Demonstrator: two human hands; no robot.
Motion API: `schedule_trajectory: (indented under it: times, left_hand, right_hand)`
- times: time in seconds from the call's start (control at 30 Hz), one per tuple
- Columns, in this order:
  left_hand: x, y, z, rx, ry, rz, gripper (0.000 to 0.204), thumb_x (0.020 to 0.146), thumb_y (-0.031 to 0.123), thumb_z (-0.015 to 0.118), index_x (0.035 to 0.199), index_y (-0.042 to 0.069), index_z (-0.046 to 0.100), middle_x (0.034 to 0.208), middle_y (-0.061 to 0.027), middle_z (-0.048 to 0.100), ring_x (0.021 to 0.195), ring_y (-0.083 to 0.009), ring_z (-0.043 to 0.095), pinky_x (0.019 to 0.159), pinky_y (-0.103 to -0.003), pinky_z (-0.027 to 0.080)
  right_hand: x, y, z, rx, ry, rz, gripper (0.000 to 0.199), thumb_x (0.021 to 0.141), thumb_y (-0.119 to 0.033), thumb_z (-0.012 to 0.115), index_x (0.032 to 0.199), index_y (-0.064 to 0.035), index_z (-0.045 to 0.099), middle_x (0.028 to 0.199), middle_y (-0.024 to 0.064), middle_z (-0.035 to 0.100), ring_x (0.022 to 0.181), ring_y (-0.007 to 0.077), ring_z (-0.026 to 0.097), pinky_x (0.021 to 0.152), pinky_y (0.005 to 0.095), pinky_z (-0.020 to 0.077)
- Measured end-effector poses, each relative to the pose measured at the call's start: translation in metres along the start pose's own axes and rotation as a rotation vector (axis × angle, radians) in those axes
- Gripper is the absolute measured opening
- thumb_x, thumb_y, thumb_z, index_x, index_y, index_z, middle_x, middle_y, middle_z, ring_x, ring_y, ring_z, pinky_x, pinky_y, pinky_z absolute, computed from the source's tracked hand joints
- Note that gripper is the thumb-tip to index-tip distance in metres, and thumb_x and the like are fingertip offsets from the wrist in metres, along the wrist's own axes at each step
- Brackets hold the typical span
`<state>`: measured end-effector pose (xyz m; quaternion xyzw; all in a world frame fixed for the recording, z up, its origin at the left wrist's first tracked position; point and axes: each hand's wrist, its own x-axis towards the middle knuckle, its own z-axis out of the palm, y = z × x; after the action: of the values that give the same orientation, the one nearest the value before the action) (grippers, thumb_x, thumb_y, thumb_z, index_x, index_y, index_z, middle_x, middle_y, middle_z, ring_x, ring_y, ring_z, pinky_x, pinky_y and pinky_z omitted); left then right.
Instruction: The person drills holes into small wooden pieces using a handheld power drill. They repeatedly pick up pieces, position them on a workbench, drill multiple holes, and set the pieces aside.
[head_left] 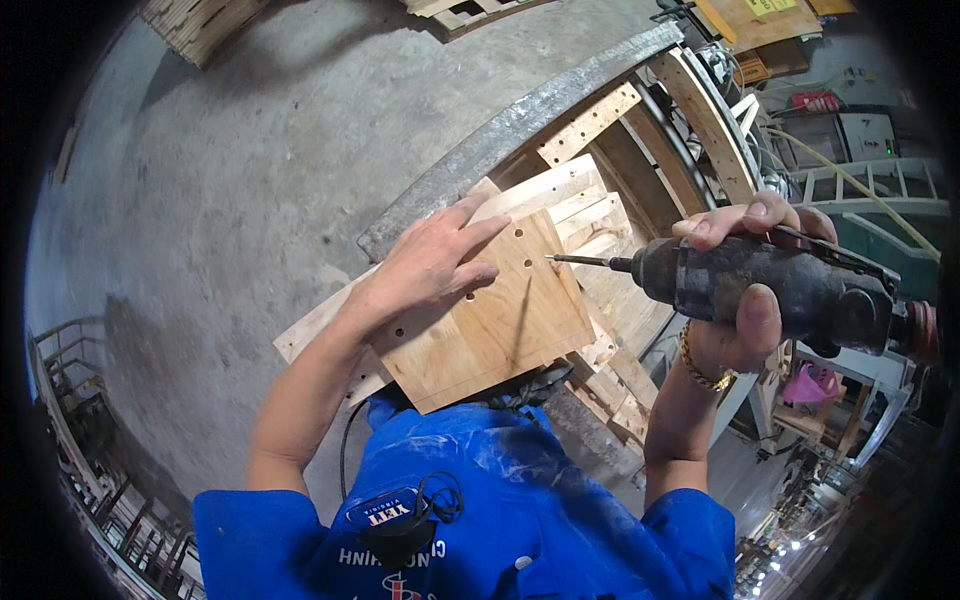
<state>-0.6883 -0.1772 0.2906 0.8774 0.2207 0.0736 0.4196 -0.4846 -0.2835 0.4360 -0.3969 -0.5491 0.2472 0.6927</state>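
Board (510, 315) w/ drilled holes lies under L hand (430, 260), just past blue shirt (500, 470). L fingers a bit apart, laid across its upper-left part; thumb close to one hole. R hand (745, 340) wrapped round blk power tool (780, 285), fingers over top, thumb lower down. Thin bit (590, 261) pts left; tip shows over board's R side, nr another hole, can't tell if touching. Other wood pcs (600, 225) sit beyond, twd upper R.
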Motion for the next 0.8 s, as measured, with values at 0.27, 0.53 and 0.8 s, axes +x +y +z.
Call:
schedule_trajectory:
  times: [0.27, 0.53, 0.8]
  left_hand:
    - [0.001, -0.009, 0.015, 0.139, 0.105, 0.031, 0.056, 0.079, 0.037, 0.062, 0.130, 0.019, 0.046, 0.134, -0.0172, 0.039, 0.114, -0.0334, 0.046, 0.093, -0.043, 0.038]
    - [0.000, -0.007, 0.012, 0.081, 0.088, 0.025, 0.060, 0.073, 0.032, 0.066, 0.127, 0.012, 0.048, 0.136, -0.0208, 0.036, 0.118, -0.0367, 0.043, 0.096, -0.042, 0.038]
    - [0.001, -0.009, 0.012, 0.040, 0.122, 0.038, 0.058, 0.072, 0.031, 0.067, 0.125, 0.012, 0.051, 0.133, -0.0188, 0.040, 0.113, -0.0354, 0.048, 0.091, -0.043, 0.040]
  right_hand:
    - [-0.008, 0.005, 0.002, -0.052, 0.013, -0.013, 0.065, 0.073, -0.014, 0.066, 0.127, -0.0068, 0.031, 0.100, 0.0145, 0.050, 0.081, 0.0255, 0.059, 0.074, 0.0412, 0.0525]
    - [-0.017, 0.021, 0.017, -0.002, -0.044, 0.008, 0.064, 0.071, -0.007, 0.068, 0.125, -0.0097, 0.034, 0.097, 0.0119, 0.053, 0.082, 0.0221, 0.061, 0.073, 0.0350, 0.0521]
    - [-0.019, 0.029, 0.022, -0.055, -0.129, -0.015, 0.062, 0.072, -0.008, 0.067, 0.123, -0.0086, 0.032, 0.098, 0.0139, 0.053, 0.083, 0.0228, 0.060, 0.072, 0.0361, 0.0528]
